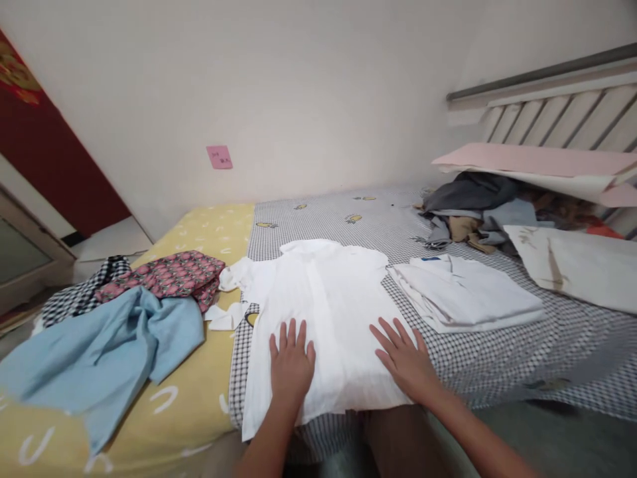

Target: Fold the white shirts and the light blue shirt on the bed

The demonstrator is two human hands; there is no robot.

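Fingers of left hand and right hand lie spread, grasping nothing, on the shirt, at lower centre.

The shirt at the centre of the frame is plain white, as are the folded clothes to its right, bar a small blue patch. The checked sheet is black and white with yellow pineapples; the yellow sheet, lower left, carries white curved marks. At left: a plain light blue garment, a pink-and-dark patterned cloth, a black-and-white checked cloth. The note, upper left, is pink with dark writing.
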